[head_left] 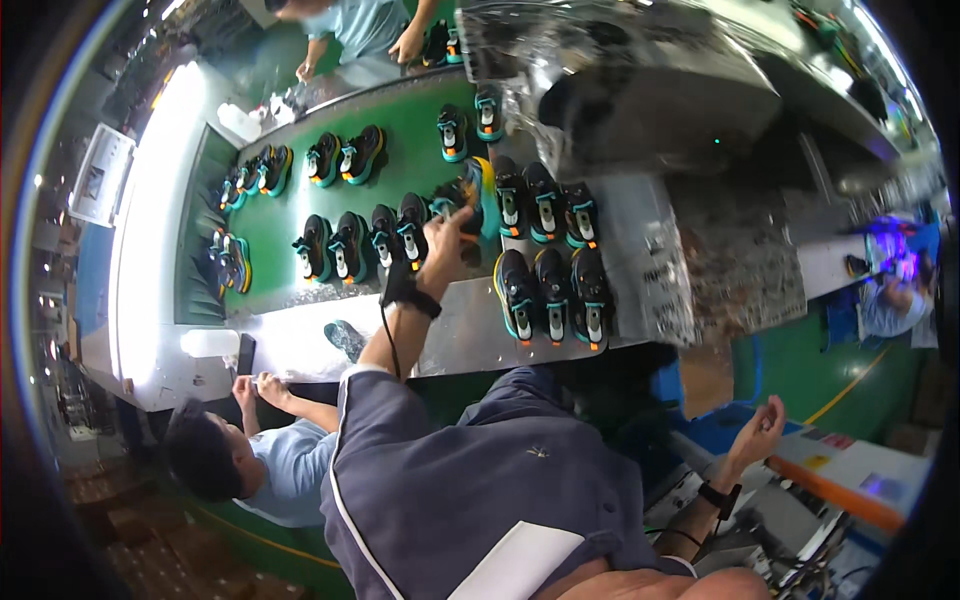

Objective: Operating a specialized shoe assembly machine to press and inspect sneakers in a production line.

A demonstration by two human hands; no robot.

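Rows of black-and-teal sneakers (340, 245) lie on a long green conveyor belt (400, 115). The left hand (447, 240) reaches among them, left of three sneakers on the metal table (460, 335).

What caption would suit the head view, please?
Left hand grips a shoe over the belt; right hand hangs free.

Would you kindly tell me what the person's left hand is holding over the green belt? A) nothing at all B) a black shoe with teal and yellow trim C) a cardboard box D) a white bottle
B: the left hand grips a black shoe with teal and yellow trim above the green belt, while the right hand is held out empty to the side.
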